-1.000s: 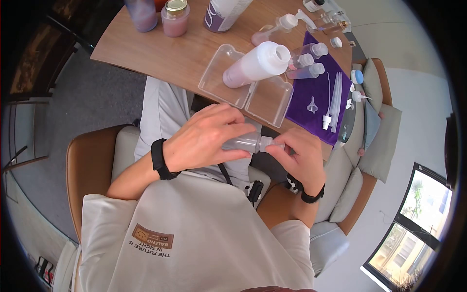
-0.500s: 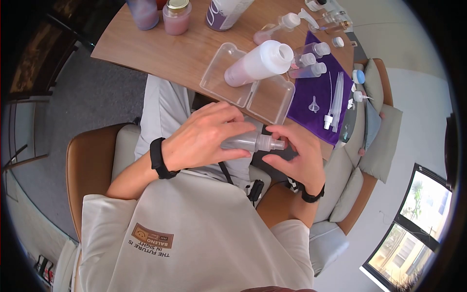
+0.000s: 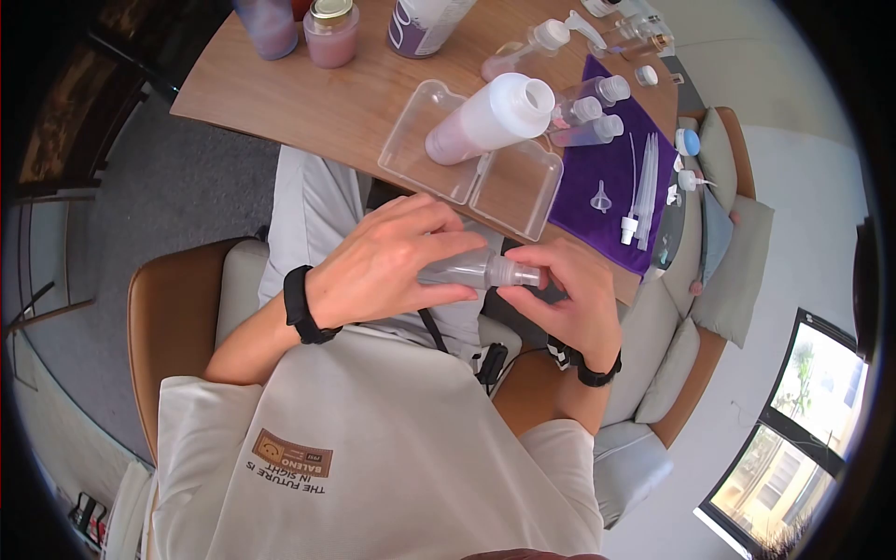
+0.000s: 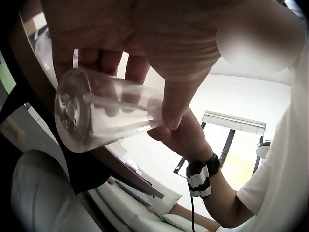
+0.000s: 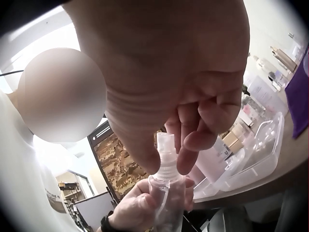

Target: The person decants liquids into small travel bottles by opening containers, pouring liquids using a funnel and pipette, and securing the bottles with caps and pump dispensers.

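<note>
A clear spray bottle [image 3: 462, 268] lies sideways above the lap, its sprayer pointing right in the head view. My left hand [image 3: 387, 257] grips its body, thumb on one side and fingers on the other. A thin dip tube shows inside the bottle [image 4: 106, 111] in the left wrist view. My right hand [image 3: 571, 291] is at the sprayer end, thumb and forefinger pinching the ribbed collar [image 5: 168, 170] from both sides. The nozzle [image 5: 165, 142] stands up between those fingers in the right wrist view.
Past the hands, a wooden table [image 3: 280, 103] bears an open clear plastic case [image 3: 401, 140] and a large white bottle [image 3: 495, 117] with pink contents. On a purple cloth [image 3: 593, 196] lie small bottles, a little funnel [image 3: 600, 198], thin tubes and a pump top [image 3: 628, 230].
A second ago the right fingers covered the sprayer; half a second ago they were spread apart beside it. Now thumb and forefinger have closed in on the collar. The left hand keeps its grip.
</note>
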`<state>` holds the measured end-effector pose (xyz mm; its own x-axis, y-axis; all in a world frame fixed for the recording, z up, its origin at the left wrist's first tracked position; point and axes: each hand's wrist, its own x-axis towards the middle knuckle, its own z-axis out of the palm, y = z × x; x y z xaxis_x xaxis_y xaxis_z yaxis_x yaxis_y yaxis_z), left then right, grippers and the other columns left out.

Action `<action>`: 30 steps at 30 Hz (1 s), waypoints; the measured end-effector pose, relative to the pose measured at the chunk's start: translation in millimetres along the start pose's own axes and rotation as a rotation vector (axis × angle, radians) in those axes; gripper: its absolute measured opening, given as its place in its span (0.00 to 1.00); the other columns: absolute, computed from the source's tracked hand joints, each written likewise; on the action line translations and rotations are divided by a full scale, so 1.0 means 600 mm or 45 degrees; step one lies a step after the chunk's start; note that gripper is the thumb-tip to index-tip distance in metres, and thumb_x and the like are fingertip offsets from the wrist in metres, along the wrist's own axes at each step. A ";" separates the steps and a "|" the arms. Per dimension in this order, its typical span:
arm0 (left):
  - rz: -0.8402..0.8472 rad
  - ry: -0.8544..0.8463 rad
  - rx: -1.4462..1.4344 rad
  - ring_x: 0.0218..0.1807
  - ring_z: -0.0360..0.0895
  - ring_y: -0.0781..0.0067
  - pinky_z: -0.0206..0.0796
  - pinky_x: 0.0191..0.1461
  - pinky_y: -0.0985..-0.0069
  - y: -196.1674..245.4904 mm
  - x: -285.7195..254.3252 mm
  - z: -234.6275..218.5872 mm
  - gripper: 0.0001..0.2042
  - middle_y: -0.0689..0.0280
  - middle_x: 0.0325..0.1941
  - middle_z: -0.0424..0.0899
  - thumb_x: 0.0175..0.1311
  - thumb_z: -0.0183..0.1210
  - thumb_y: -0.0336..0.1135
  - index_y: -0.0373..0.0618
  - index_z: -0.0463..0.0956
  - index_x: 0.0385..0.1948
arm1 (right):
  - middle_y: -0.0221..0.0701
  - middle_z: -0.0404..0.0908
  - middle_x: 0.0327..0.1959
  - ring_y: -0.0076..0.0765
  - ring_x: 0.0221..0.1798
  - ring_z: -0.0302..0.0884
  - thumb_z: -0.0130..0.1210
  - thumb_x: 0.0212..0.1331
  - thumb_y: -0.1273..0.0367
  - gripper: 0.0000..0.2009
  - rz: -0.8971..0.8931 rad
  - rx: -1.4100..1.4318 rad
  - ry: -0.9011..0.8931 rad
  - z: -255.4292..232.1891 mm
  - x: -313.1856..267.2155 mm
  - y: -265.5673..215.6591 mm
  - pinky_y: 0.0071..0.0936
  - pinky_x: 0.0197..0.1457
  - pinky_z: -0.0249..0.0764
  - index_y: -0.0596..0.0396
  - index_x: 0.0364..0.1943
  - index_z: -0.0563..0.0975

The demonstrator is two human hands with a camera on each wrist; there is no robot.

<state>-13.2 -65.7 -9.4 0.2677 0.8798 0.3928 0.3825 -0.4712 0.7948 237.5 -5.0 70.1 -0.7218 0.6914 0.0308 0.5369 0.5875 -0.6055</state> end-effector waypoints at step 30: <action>-0.142 0.506 -0.364 0.40 0.78 0.72 0.71 0.49 0.73 -0.075 -0.016 -0.095 0.18 0.64 0.36 0.82 0.62 0.69 0.30 0.33 0.84 0.53 | 0.24 0.87 0.37 0.17 0.39 0.80 0.64 0.70 0.63 0.15 0.008 0.110 1.140 -0.231 0.112 0.042 0.18 0.43 0.74 0.60 0.53 0.84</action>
<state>-83.4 -49.4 -22.3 -0.1400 0.9059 0.3997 0.1170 -0.3857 0.9152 263.3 114.4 167.4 -0.0889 0.7847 0.6135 0.4790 0.5737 -0.6644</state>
